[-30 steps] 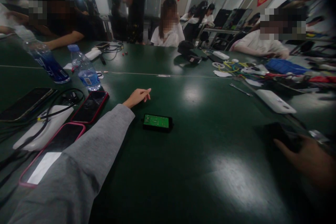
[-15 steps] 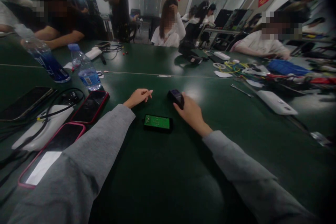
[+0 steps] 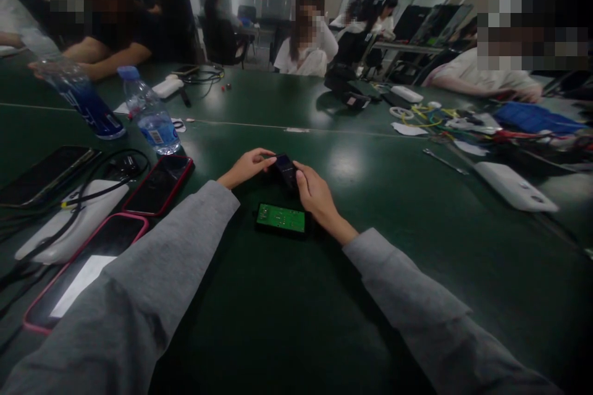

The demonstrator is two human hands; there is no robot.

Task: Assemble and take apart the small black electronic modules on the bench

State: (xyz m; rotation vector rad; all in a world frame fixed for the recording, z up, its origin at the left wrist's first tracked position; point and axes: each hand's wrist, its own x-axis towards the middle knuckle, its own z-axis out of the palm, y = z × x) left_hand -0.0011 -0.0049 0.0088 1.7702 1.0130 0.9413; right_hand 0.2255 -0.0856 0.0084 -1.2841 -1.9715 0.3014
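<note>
Both my hands meet over the dark green table. My right hand grips a small black device from the right. My left hand pinches the same device at its far left end. Just in front of my hands lies a black case half holding a green circuit board, flat on the table and touched by neither hand. Grey sleeves cover both my arms.
Left of my arm lie several phones, a white power bank with black cables, and two water bottles. A white case, a metal tool and loose parts lie at the right. Other people sit around the far side.
My right hand carried the small black device leftward and nearer to me. My left hand, resting with fingers out before, has closed on the device's other end. The view shifted slightly.
</note>
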